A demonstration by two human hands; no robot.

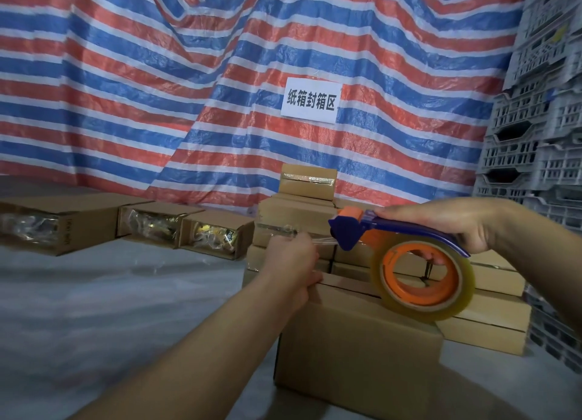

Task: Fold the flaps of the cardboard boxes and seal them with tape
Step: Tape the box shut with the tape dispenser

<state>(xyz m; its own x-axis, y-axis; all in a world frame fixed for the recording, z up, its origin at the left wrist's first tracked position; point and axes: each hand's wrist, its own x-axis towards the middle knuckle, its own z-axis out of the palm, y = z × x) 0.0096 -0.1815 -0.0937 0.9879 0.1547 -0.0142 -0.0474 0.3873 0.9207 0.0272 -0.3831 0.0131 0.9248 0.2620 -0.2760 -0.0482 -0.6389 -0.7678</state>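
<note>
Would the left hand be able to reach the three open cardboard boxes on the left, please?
Probably not yet: the left hand pinches the clear tape strip; otherwise, nothing blocks the open cardboard boxes.

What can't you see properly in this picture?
- Head view: the left hand shows only its back, so what its fingertips pinch is hidden.
- The tape strip is clear and faint.
- The tape roll hides part of the front box top.
- Goods in the open boxes are blurred.
</note>
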